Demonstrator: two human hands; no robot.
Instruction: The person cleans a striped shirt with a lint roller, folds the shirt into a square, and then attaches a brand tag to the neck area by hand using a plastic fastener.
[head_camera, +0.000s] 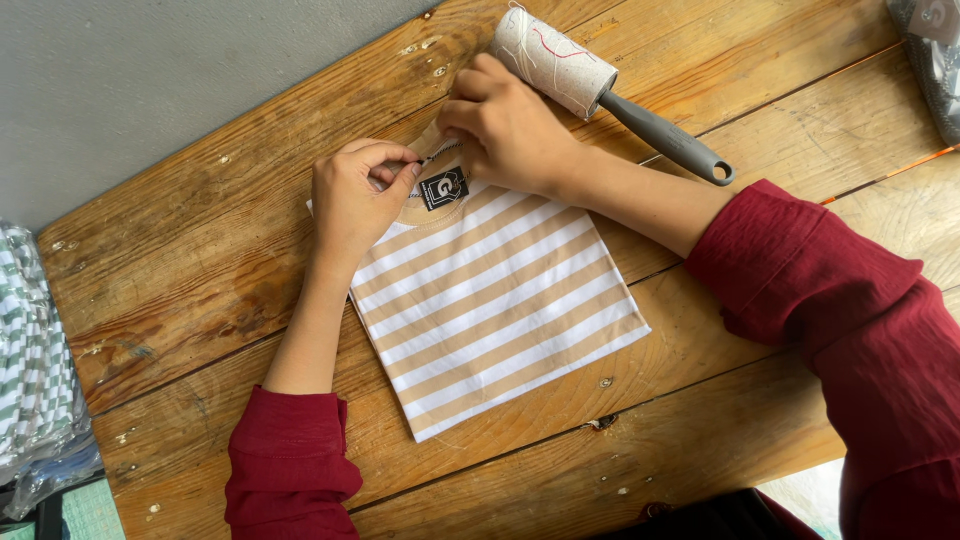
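A folded shirt (495, 310) with tan and white stripes lies flat near the middle of a worn wooden table (200, 270), its collar end pointing toward the far edge of the table and its folded bottom edge toward the person. At the collar sits a small black square tag (444, 188) with a light mark on it, lying just inside the tan neckband.

The left hand (355, 195) rests on the collar's left side, its thumb and forefinger pinched narrowly together on something thin beside the tag; what exactly they grip is too small to tell. The right hand (510, 125) sits at the top of the collar, fingers curled tight and pressing on the neckband, close to the left hand with the tag between and just below them. Both forearms are bare, with dark red sleeves pushed up.

Just beyond the right hand lies a lint roller (555, 60), its pale roll flecked with a red thread and its grey handle (670, 135) angled toward the right. A bundle of green and white patterned cloth in clear wrap (35, 370) sits off the table's left end
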